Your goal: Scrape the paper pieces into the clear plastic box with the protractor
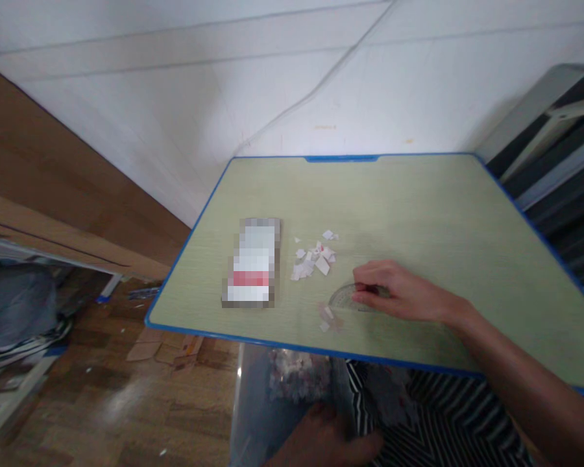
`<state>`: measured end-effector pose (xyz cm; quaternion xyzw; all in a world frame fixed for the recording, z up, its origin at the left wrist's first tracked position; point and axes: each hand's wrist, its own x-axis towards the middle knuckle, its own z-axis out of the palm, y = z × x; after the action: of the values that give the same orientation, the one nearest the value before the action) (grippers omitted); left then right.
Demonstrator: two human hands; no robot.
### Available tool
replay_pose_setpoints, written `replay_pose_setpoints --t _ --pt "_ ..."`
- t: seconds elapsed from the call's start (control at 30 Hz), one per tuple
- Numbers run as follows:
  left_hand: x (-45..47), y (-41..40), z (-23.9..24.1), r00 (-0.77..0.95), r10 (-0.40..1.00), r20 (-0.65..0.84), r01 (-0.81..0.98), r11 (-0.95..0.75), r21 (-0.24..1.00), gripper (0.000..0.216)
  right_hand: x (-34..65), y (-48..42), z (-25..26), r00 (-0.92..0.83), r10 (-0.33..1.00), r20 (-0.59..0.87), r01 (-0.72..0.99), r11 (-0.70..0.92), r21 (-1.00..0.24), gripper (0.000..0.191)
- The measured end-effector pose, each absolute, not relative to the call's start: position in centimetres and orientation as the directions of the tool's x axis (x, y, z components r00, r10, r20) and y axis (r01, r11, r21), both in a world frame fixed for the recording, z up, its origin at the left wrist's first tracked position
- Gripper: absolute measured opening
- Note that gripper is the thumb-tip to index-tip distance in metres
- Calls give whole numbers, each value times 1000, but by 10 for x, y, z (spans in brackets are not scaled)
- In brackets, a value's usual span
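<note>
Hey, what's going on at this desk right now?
A person is at a green desk. Their right hand holds a clear protractor flat on the desktop, just right of a scatter of small paper scraps. Their left hand is below the desk's near edge, against a clear plastic bag with scraps inside.

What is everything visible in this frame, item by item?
desk: one, pale green with blue rim, centre
blurred flat pack: one, white and red, desk's left part
paper scraps: small pile plus few strays, white, mid-desk
protractor: one, clear, under the right hand
clear container: one, holding scraps, below desk's near edge
cardboard pieces: several, brown, floor at left
right hand: one, fingers on the protractor
left hand: one, low beside the container
</note>
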<state>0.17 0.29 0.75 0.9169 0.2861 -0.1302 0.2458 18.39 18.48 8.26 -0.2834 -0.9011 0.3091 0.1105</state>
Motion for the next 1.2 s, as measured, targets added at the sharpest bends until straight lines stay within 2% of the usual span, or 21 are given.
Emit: replay_pose_setpoints --t 0.17,0.27,0.33,0.43,0.5,0.63,0.73,0.83,1.0,1.13,1.2 --pt "0 -1 3 812 489 -318 582 -713 391 42 183 184 82 -820 572 -9 479 678 -558 31" --pt "0 0 4 812 490 -316 582 -718 381 42 182 183 82 -839 544 15 473 743 -473 30" --pt "1 0 4 813 495 -306 581 -722 376 41 182 182 82 -842 529 103 469 813 -345 30" --pt "1 -1 3 812 505 -291 583 -725 367 39 182 181 83 -838 465 287 462 883 -82 30" --pt "1 -1 3 813 511 -280 582 -724 371 37 183 180 84 -840 429 332 453 891 -4 31" --pt "0 0 6 809 502 -307 587 -721 368 39 186 181 86 -835 448 319 473 881 1 31" --pt "1 1 7 806 487 -337 587 -736 339 40 188 182 86 -807 473 353 523 850 57 30" --pt "1 0 5 810 482 -335 580 -741 337 41 190 183 86 -785 492 376 547 836 48 30" --pt "2 -1 2 808 504 -304 587 -733 345 42 192 183 86 -794 539 283 536 839 -94 31" --pt "2 2 7 810 481 -335 582 -729 359 38 193 184 85 -751 596 284 567 803 -185 31" --pt "3 3 11 811 468 -351 578 -734 357 38 192 184 85 -757 613 225 571 789 -226 30"
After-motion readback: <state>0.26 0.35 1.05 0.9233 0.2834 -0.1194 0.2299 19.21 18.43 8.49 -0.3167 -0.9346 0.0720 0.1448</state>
